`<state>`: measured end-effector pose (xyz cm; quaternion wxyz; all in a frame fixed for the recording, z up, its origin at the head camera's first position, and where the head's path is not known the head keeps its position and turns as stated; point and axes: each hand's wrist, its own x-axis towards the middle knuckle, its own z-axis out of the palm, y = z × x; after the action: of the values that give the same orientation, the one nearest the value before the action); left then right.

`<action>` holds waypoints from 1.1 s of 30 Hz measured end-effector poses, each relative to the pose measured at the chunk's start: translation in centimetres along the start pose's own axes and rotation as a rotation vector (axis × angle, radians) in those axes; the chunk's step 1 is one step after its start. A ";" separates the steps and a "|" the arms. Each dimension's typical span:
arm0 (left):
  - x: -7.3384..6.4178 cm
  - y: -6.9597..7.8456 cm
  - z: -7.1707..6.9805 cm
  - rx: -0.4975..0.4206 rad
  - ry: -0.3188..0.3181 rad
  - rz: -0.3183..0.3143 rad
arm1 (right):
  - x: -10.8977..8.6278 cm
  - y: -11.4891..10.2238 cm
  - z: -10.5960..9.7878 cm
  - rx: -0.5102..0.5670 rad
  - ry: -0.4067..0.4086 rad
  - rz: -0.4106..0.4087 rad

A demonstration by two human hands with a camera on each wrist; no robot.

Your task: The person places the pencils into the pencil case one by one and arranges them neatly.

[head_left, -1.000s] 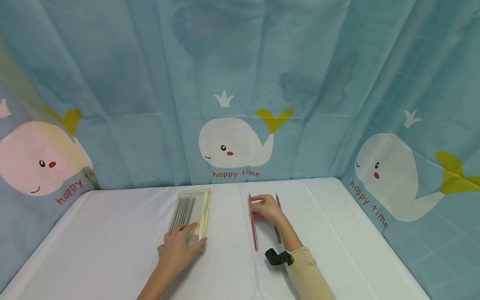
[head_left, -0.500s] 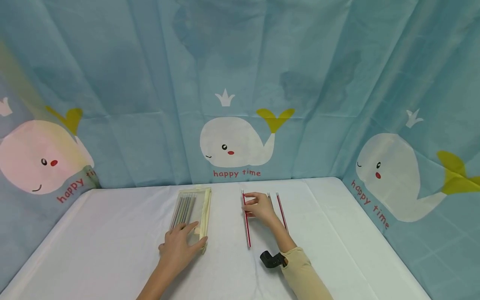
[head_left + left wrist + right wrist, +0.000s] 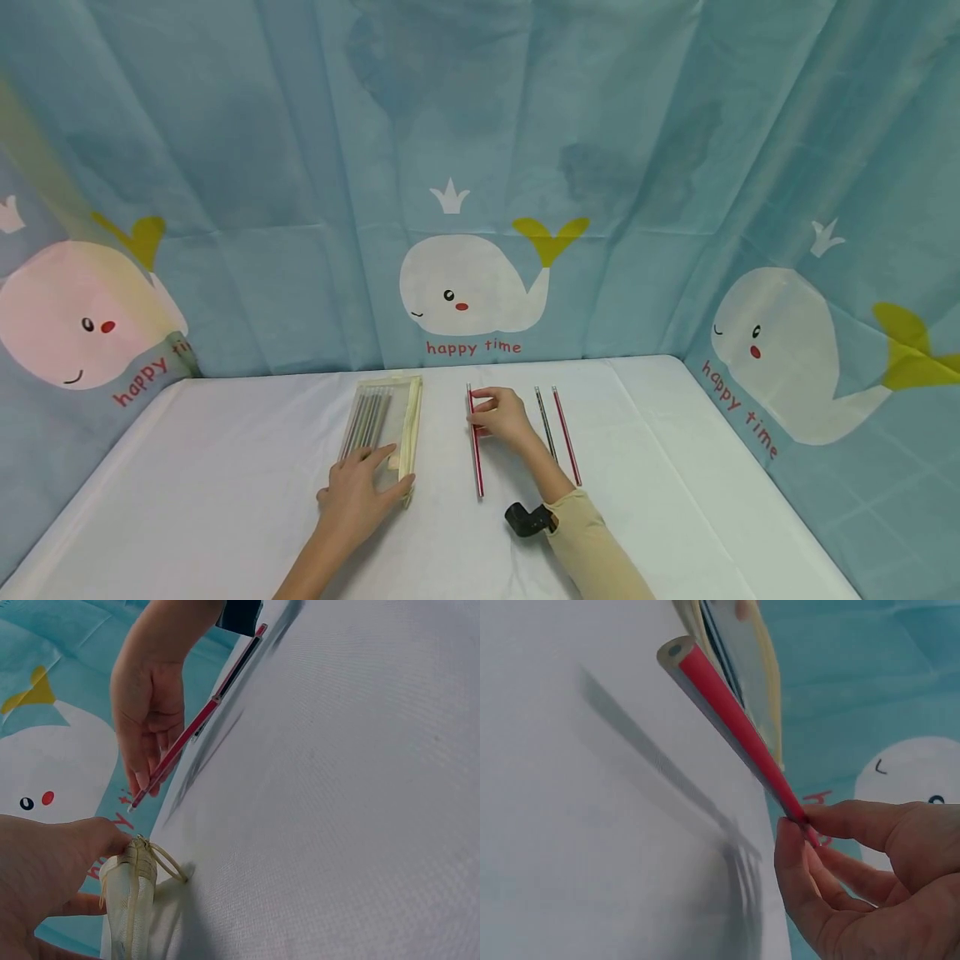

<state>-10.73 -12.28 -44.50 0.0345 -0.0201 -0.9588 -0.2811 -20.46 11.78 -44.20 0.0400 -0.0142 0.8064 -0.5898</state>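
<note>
My right hand [image 3: 506, 417] pinches a red-and-dark striped pencil [image 3: 477, 458] between thumb and fingertips, near its far end. In the right wrist view the pencil [image 3: 727, 720] slants above the white cloth, its unsharpened end towards the camera and its shadow apart from it. My left hand [image 3: 356, 496] grips the near part of a see-through pencil case [image 3: 409, 417] with a cream zip edge. Several grey-looking pencils [image 3: 367, 417] lie inside, their near ends hidden by my fingers. The left wrist view shows a finger and thumb about the end of the case [image 3: 131, 900].
Right of my right hand lie a dark pencil [image 3: 545, 421] and another red one [image 3: 567, 433], side by side. A black wrist camera [image 3: 527, 520] sits at my right cuff. A blue whale-print curtain [image 3: 637, 275] stands behind the white-covered table [image 3: 675, 500].
My right hand has carried the red pencil leftwards, closer to the pencil case, uncovering the two pencils on the right. My left hand stays where it was.
</note>
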 end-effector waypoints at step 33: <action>0.0 0.1 0.0 0.018 -0.003 -0.011 | 2.0 -1.3 4.6 -0.026 -0.078 -0.008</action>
<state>-10.76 -12.20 -44.39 0.0317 -0.0150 -0.9614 -0.2728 -22.13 6.87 -44.46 0.0690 -0.0408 0.8117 -0.5786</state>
